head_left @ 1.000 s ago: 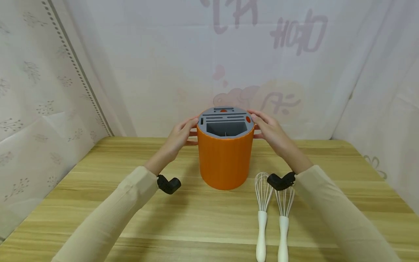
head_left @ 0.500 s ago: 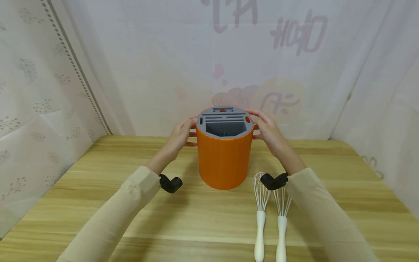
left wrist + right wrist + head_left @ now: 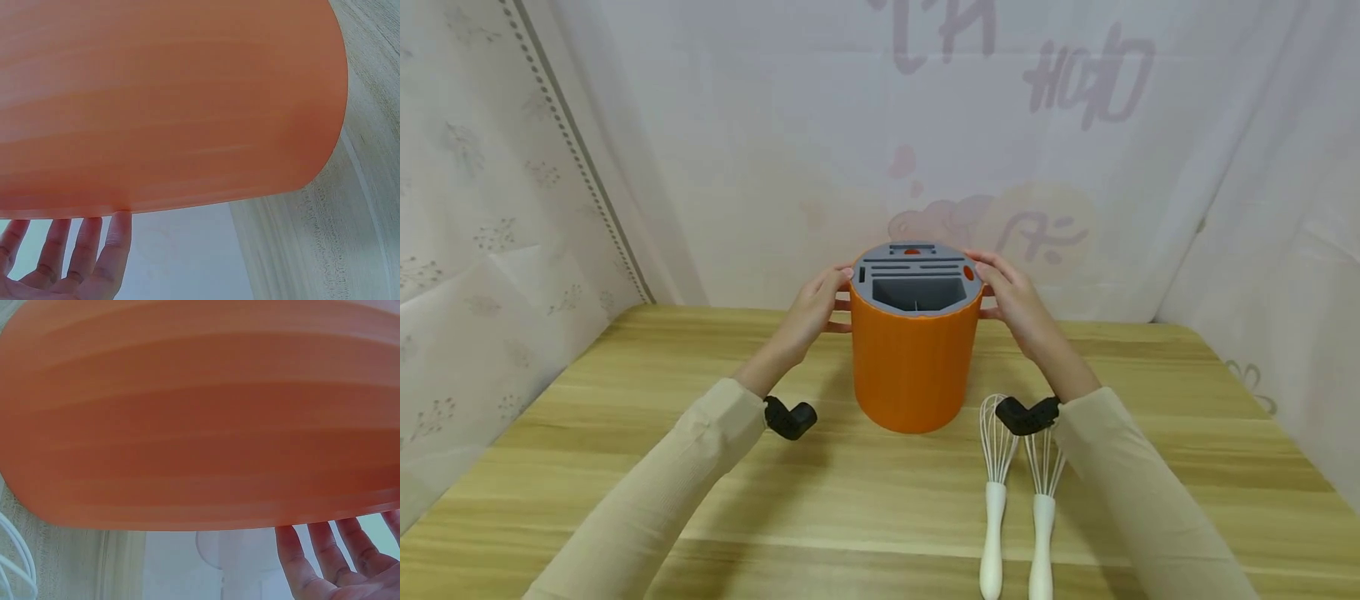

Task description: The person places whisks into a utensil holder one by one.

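Note:
An orange, round utensil holder (image 3: 912, 371) with a grey slotted top (image 3: 917, 308) stands upright on the wooden table in the head view. My left hand (image 3: 808, 312) touches its left side, thumb at the rim. On the opposite side my right hand (image 3: 1013, 302) rests in the same way. Fairly straight fingers of both hands meet the orange wall with their tips, as the left wrist view shows for the left fingers (image 3: 112, 250) and the right wrist view for the right fingers (image 3: 294, 556). Both thumbs are outside the wrist views.
Two whisks with cream handles, a left whisk (image 3: 992, 533) and a right whisk (image 3: 1042, 542), lie on the wooden table (image 3: 850, 508) in front of my right forearm. The right whisk's wires are partly behind the black wrist camera (image 3: 1028, 415). A printed curtain (image 3: 737, 167) hangs behind.
Both hands stay on the utensil holder, which keeps its place. My right forearm shifts slightly left, and the view tilts a little.

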`<act>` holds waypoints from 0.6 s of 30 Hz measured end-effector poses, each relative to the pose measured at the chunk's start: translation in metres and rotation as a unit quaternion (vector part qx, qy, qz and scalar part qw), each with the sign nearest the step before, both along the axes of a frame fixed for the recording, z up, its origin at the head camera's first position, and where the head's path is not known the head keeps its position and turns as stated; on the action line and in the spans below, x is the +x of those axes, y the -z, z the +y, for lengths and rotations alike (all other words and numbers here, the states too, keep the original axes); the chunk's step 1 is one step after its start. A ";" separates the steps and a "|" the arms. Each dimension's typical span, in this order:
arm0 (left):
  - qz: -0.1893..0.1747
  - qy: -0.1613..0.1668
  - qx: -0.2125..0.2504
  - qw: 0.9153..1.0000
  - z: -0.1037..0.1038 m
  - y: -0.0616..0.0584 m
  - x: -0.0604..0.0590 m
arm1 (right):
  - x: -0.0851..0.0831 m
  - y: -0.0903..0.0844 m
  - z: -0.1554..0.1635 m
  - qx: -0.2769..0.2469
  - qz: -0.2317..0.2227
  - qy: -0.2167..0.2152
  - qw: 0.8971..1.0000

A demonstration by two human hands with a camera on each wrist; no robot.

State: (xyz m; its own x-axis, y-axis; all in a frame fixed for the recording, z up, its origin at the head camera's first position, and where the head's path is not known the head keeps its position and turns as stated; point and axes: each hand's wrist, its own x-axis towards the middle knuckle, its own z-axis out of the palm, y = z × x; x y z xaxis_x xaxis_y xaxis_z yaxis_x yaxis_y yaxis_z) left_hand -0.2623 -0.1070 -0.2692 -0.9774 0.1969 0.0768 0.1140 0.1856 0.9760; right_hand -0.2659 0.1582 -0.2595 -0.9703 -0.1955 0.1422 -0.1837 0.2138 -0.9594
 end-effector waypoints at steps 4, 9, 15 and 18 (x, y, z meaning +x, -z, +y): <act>0.001 0.000 -0.007 1.000 -0.001 0.000 0.001 | 0.001 0.001 0.000 -0.002 0.001 -0.002 1.000; 0.004 0.005 -0.015 1.000 -0.003 0.000 0.003 | 0.002 0.002 -0.002 -0.002 0.003 -0.004 1.000; 0.007 0.006 -0.012 1.000 -0.004 0.000 0.005 | 0.006 0.002 -0.001 0.002 0.011 -0.007 1.000; 0.006 0.005 -0.012 1.000 -0.005 0.001 0.008 | 0.009 0.002 -0.002 0.005 0.012 -0.010 1.000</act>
State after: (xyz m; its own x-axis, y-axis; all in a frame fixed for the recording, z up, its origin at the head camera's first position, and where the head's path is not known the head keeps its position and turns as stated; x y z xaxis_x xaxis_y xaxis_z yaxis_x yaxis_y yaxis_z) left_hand -0.2544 -0.1117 -0.2700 -0.9743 0.2091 0.0836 0.1278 0.2078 0.9698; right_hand -0.2572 0.1563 -0.2616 -0.9625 -0.2168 0.1630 -0.2107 0.2194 -0.9526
